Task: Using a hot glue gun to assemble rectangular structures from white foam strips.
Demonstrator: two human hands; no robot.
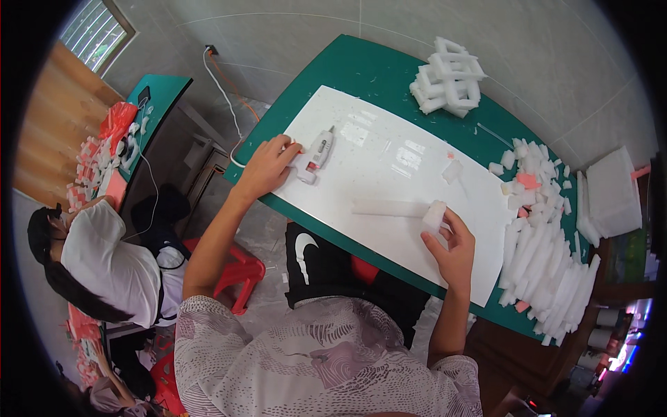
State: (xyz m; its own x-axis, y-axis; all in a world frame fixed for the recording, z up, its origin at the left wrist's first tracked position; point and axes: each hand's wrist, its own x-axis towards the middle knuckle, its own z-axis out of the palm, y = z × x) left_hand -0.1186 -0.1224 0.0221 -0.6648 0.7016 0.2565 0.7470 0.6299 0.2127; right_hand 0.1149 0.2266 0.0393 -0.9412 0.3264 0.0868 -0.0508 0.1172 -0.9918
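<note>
- A long, thin, straight strip of cloudy white foam (389,208) points left and right over the white board (368,149). It looks a bit blurry, and I can't tell if it touches the board.
- A small, chunky white foam block (434,216) is at the strip's right end. The two look like they touch, but I can't tell if they're stuck.
- A white and grey glue gun with a red bit (320,149) lies on its side, its tip pointing up and away.
</note>
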